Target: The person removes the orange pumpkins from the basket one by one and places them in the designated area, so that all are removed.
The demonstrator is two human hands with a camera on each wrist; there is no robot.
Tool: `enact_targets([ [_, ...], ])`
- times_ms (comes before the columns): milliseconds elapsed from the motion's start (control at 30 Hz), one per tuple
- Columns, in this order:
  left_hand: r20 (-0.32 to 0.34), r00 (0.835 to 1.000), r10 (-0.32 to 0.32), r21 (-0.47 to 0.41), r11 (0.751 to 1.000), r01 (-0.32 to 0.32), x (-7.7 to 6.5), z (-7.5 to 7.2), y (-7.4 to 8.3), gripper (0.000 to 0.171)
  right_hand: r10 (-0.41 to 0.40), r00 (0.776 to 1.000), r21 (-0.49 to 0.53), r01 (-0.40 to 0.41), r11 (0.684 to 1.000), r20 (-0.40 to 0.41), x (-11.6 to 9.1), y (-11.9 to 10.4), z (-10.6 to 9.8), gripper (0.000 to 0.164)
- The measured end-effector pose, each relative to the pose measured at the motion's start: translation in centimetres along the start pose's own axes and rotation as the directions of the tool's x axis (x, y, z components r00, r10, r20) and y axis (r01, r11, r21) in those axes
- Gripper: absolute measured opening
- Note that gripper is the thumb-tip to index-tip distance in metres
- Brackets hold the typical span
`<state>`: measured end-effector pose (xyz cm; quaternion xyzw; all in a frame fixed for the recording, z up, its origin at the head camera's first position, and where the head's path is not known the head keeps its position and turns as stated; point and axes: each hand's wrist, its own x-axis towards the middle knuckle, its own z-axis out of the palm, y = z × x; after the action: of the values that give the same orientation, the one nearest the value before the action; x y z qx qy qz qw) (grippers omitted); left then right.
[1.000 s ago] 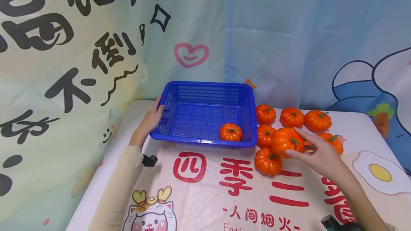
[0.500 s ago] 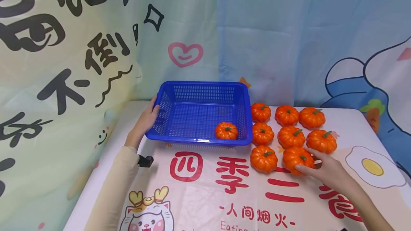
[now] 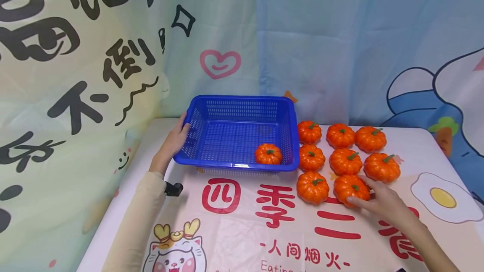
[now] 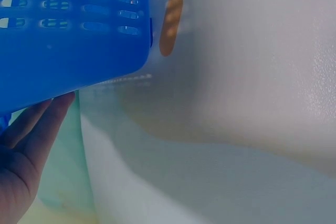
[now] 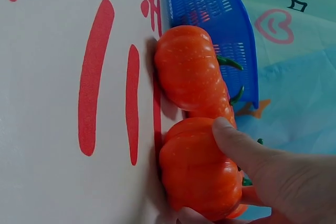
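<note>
A blue plastic basket [image 3: 238, 137] with slotted walls stands tilted toward the viewer, with one small orange pumpkin [image 3: 268, 154] at its front right corner. My left hand [image 3: 174, 138] holds the basket by its left rim; in the left wrist view its fingers [image 4: 44, 129] lie against the outer wall. To the right of the basket, my right hand [image 3: 385, 200] grips another orange pumpkin [image 3: 351, 190] on the table, thumb on the near side and fingers around the far side. The right wrist view shows the thumb [image 5: 236, 137] pressed on its ribbed skin.
Several more pumpkins stand in rows right of the basket, among them a front-row pumpkin [image 3: 312, 187] and a middle-row pumpkin [image 3: 382, 167]. A printed cloth [image 3: 234, 238] covers the table. A patterned curtain [image 3: 310, 45] hangs behind.
My right hand has brought its pumpkin down and toward the viewer, from over the middle row to the table beside the front-row one. The left hand keeps its hold on the basket.
</note>
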<state>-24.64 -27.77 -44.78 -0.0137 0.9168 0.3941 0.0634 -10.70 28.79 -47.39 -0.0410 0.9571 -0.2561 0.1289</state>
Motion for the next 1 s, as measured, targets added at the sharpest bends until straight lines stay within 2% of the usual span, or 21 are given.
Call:
enact_targets([
  [233,0.004,1.0,-0.006,0.002,1.0,0.006,0.0,0.0,0.1,0.059,-0.016,1.0,-0.019,0.016,1.0,0.003,0.0,-0.2,0.0,0.095],
  [433,0.006,1.0,-0.016,0.005,1.0,0.016,0.0,0.1,0.3,0.059,0.058,0.997,-0.02,-0.057,0.998,0.06,-0.3,-0.4,-0.2,0.103],
  [500,0.01,1.0,-0.017,0.005,1.0,0.017,0.0,0.2,0.4,0.059,0.079,0.996,-0.002,-0.079,0.997,0.051,-0.6,-0.5,-0.3,0.105],
  [600,0.012,1.0,-0.012,0.002,1.0,0.012,0.1,0.2,0.4,0.059,0.082,0.997,0.019,-0.082,0.996,-0.01,-1.1,-0.9,-0.7,0.104],
  [767,0.008,1.0,-0.012,0.007,1.0,0.012,0.1,0.0,0.3,0.059,0.023,0.993,0.06,-0.016,0.998,-0.116,-2.2,-2.5,-1.5,0.089],
  [833,0.009,1.0,-0.013,0.01,1.0,0.013,0.1,-0.1,0.3,0.059,-0.031,0.989,0.07,0.041,0.997,-0.142,-2.7,-3.3,-1.7,0.079],
  [1000,0.01,1.0,-0.013,0.009,1.0,0.013,0.2,-0.1,0.0,0.059,-0.124,0.983,0.081,0.135,0.987,-0.134,-3.9,-5.4,-1.6,0.062],
])
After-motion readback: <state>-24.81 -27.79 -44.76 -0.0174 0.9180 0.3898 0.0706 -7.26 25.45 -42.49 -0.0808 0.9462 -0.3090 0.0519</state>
